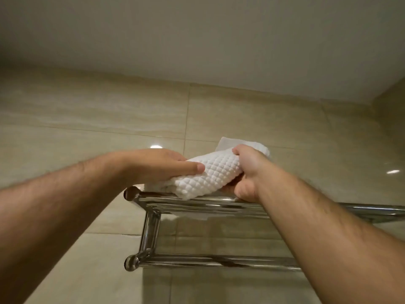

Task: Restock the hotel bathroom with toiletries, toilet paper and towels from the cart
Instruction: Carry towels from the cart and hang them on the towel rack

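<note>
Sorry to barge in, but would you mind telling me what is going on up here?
A person is setting a folded white towel on top of a chrome rack fixed to the tiled wall. The left hand lies flat on the towel's left end with its fingers straight, and the right hand grips the right end. The towel rests on the rack's top bars, and neither hand has let go yet.

We have one head view, tilted upward, close below the shiny chrome tube rack (197, 205) on the beige tiled wall (87, 117).
</note>
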